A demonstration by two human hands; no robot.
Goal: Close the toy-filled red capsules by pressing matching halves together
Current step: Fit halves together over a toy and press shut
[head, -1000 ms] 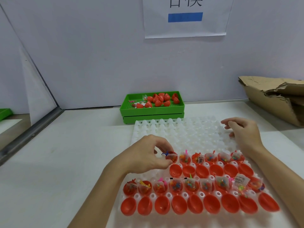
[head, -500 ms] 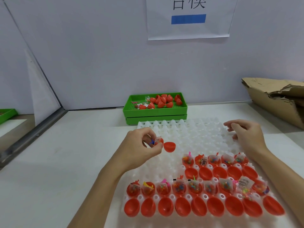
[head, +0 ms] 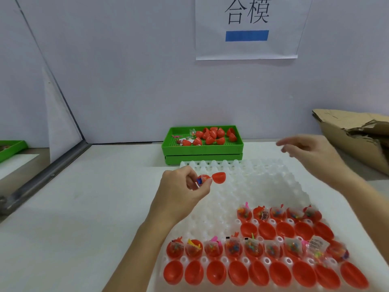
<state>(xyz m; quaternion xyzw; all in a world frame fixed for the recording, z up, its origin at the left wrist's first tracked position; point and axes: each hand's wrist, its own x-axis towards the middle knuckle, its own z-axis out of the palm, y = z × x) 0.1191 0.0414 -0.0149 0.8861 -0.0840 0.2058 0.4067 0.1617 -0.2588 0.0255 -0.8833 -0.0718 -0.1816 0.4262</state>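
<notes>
Your left hand (head: pixel 185 187) grip pinches open capsule (head: pixel 211 178) above white tray (head: pixel 248 186), empty half jutting right. Right hand (head: pixel 311 153) fingers spread, holding nothing. Bring right in, tuck toy, align rims, press halves squarely.

Work surface: white tabletop (head: pixel 88 218), matte, meeting a pale wall at the rear.

Landmark: white moulded cell tray (head: pixel 259 186), lying flat on the tabletop right of centre. Its near rows carry red capsule halves (head: pixel 237 272), some bearing bagged toys; its far rows are bare.

Behind the cell tray, just beside its far edge: two stacked green plastic trays (head: pixel 203 157), the upper holding loose red capsule pieces.

Right of the cell tray and farther back: torn brown cardboard box (head: pixel 355 140), its flaps crumpled.

Left of the cell tray, well apart: grey metal rail (head: pixel 45 175) running diagonally along the tabletop's edge.
</notes>
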